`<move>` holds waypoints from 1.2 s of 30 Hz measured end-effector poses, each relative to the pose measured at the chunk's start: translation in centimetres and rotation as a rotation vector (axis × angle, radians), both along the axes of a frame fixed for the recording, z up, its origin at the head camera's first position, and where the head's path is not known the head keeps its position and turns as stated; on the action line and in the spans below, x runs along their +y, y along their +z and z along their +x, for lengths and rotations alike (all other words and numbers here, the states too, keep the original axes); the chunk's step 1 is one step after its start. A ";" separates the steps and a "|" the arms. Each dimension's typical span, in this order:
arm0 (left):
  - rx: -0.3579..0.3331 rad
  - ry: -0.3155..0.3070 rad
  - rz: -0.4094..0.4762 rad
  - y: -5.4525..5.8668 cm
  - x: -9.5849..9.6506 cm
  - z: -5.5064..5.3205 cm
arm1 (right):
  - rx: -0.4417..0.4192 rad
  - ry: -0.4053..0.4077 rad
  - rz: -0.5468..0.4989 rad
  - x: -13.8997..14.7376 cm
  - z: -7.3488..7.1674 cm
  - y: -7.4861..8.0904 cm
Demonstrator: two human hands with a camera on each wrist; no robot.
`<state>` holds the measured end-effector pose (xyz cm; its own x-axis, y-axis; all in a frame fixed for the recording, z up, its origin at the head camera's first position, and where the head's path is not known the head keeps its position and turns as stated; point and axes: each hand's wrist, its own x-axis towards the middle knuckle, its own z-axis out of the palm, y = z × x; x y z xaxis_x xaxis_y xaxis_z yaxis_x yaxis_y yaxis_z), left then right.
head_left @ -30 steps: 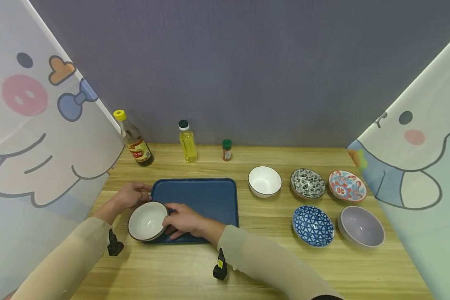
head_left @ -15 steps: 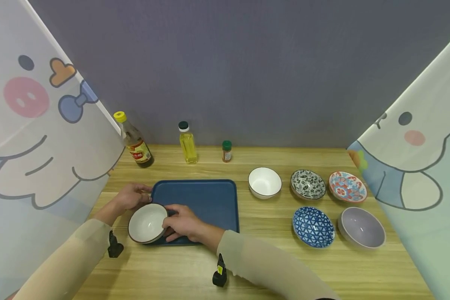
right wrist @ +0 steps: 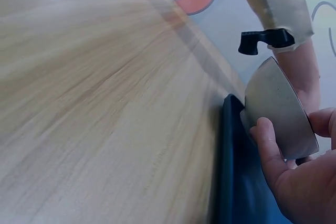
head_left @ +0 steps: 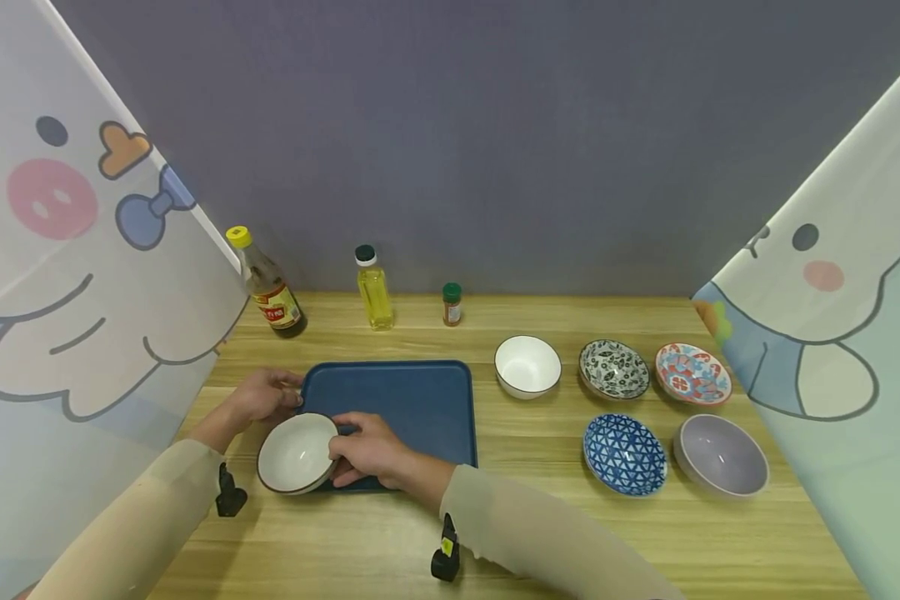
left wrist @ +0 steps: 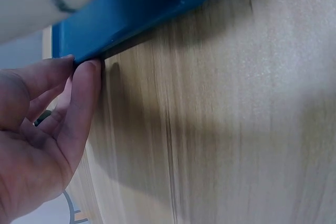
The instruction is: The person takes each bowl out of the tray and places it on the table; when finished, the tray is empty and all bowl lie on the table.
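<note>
A white bowl with a dark rim (head_left: 294,450) is over the front left corner of a dark blue tray (head_left: 412,400). My right hand (head_left: 371,450) grips the bowl at its right side, thumb at the rim and fingers below on its outer wall. The right wrist view shows the bowl's pale outside (right wrist: 275,106) close above the tray; whether its foot touches the tray I cannot tell. My left hand (head_left: 264,395) is at the tray's left edge. In the left wrist view, thumb and finger of that hand (left wrist: 47,119) pinch the tray's blue rim (left wrist: 118,32).
Behind the tray stand a dark sauce bottle (head_left: 273,292), an oil bottle (head_left: 376,293) and a green-capped spice jar (head_left: 452,305). To the right are a white bowl (head_left: 528,367), a floral bowl (head_left: 614,369), a red-patterned bowl (head_left: 693,373), a blue bowl (head_left: 625,455) and a lilac bowl (head_left: 722,455).
The bowl and my right hand have shifted very slightly toward the front of the table. My left hand stays at the tray's edge. The head view has moved a little.
</note>
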<state>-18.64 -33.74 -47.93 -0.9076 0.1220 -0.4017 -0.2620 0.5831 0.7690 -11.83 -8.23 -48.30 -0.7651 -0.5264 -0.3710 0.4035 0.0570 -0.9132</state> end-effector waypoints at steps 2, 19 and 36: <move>0.005 0.004 -0.001 -0.1 -0.1 0.0 | -0.004 -0.002 -0.014 0.1 0.0 0.3; -0.022 0.008 0.021 0.2 -0.1 0.2 | 0.010 0.027 -0.048 3.5 -0.4 3.2; -0.072 0.037 0.012 0.3 0.0 0.2 | 0.037 -0.025 -0.049 10.4 -0.8 5.0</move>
